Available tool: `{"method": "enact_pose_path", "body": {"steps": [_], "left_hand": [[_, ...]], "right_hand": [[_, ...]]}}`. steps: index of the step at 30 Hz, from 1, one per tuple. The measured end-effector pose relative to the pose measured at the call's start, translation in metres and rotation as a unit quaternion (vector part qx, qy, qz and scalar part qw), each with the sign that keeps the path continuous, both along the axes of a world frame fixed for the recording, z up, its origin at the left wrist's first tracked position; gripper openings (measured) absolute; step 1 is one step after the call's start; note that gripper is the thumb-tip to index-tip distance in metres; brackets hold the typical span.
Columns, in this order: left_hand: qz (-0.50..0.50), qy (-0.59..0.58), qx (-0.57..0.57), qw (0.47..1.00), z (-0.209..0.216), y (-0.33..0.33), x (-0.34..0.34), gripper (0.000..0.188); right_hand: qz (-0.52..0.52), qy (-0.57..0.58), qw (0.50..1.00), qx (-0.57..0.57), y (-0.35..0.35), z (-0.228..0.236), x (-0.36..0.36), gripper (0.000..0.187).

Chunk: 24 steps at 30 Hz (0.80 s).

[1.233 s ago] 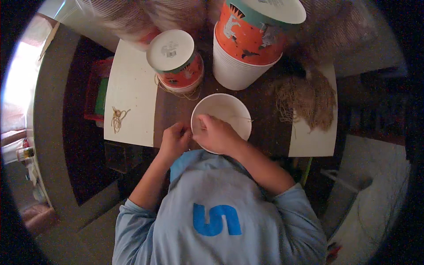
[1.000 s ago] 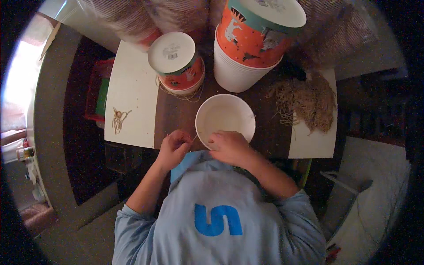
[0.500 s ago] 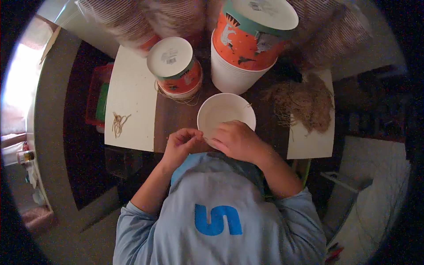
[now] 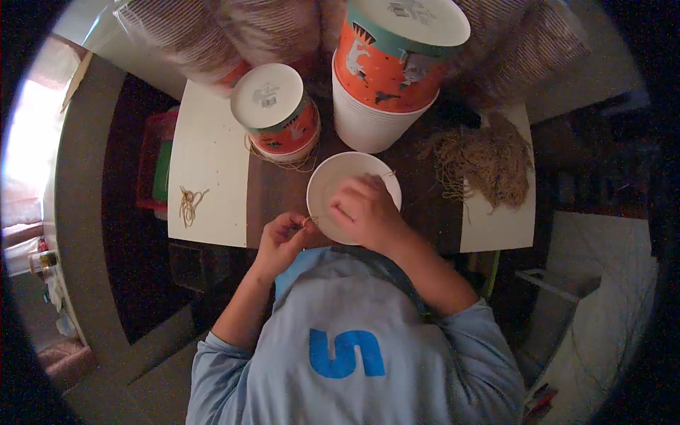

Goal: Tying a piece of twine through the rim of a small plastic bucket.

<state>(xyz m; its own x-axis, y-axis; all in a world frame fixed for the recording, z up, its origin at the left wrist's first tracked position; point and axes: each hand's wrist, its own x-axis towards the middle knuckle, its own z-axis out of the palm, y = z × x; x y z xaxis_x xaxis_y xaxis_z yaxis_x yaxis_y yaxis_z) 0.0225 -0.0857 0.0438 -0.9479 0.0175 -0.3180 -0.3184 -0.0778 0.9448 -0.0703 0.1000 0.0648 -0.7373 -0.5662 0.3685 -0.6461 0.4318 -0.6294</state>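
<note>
A white round paper tub [image 4: 327, 185] stands mouth up at the table's near edge, close to my body. At its left rim, the thumb and fingers of my left hand [image 4: 283, 242] are pinched on a thin tan string [image 4: 312, 219] that meets the rim. Over the tub's mouth is my right hand [image 4: 372, 214], its fingers curled inward and a little blurred; whatever they hold is hidden. A short string end [image 4: 389, 173] sticks out at the tub's upper right rim.
Upside-down orange tubs with green bands top a shorter stack [image 4: 283, 134] with string around it and a tall white stack [image 4: 375, 117]. A tangled heap of twine [image 4: 489, 163] lies right, a small string bundle [image 4: 190, 204] left. Plastic-wrapped cup stacks [image 4: 269, 32] line the back.
My right hand has lifted slightly and moved left over the tub, its fingers now curled. The tub sits a little further left in view. My left hand keeps its pinch by the rim.
</note>
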Motion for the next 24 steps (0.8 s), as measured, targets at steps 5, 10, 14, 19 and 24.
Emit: {"method": "enact_pose_path", "body": {"steps": [5,10,14,19,24], "left_hand": [[-0.009,-0.001,0.035,0.999,0.001,0.000,-0.003,0.006],[-0.021,-0.006,0.021,1.000,0.000,-0.002,-0.006,0.008],[-0.034,0.017,0.026,0.999,-0.004,-0.004,-0.010,0.008],[-0.027,-0.032,-0.036,0.998,0.013,-0.005,-0.020,0.009],[0.013,-0.028,-0.075,0.997,0.010,0.004,-0.018,0.008]], "right_hand": [[0.092,-0.073,0.993,-0.021,0.003,-0.009,0.013,0.009],[0.069,-0.041,0.996,-0.037,-0.009,-0.016,0.020,0.011],[0.049,-0.017,0.999,-0.012,-0.016,-0.029,0.014,0.013],[0.028,-0.040,0.999,-0.018,-0.016,-0.025,0.011,0.011],[-0.037,-0.122,0.991,0.034,-0.010,0.002,0.031,0.008]]}}
